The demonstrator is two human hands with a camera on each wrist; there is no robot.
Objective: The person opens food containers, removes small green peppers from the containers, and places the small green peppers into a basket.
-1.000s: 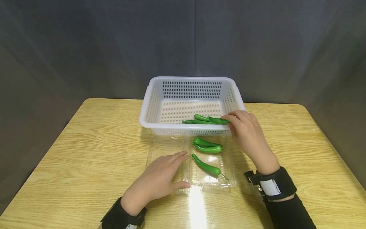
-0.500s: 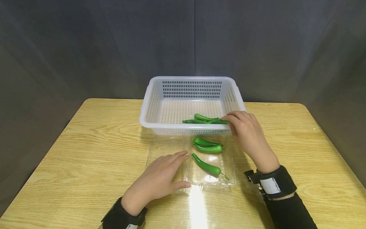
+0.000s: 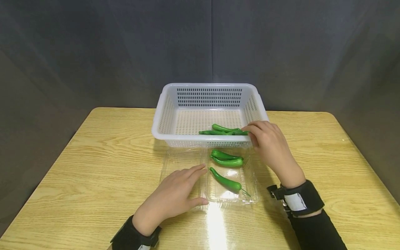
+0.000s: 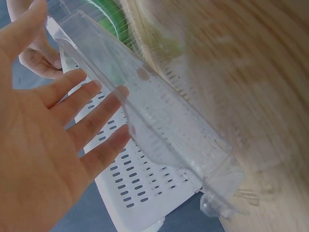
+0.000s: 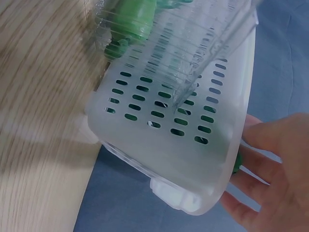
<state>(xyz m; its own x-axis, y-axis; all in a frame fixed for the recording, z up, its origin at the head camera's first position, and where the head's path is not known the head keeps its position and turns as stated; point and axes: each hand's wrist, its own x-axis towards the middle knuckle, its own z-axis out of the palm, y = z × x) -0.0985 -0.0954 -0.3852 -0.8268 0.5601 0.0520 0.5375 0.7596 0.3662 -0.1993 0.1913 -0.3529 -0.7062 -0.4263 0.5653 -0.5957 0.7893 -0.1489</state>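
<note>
My right hand [image 3: 271,147] reaches over the near right rim of the white basket [image 3: 157,119], fingers bent around one end of a green chili pepper [image 3: 241,133]. In the right wrist view a bit of this pepper [image 5: 237,162] shows among the fingers; the basket wall hides the fingertips. Beside it in the basket lie other green peppers [image 3: 218,127]. My left hand [image 3: 173,192], fingers extended, rests at the left half of an open clear plastic clamshell box [image 3: 184,158]. Its right half holds two peppers [image 3: 228,162] side by side and a single pepper [image 3: 226,180] nearer me.
The basket stands at the back of the wooden table [image 3: 103,166], directly behind the clamshell box. A dark grey cloth wall [image 3: 125,52] rises behind the table. Bright glare lies on the wood in front of the box.
The pepper at my right fingers has dropped slightly lower and shifted among the others in the basket. Both hands stay almost in place.
</note>
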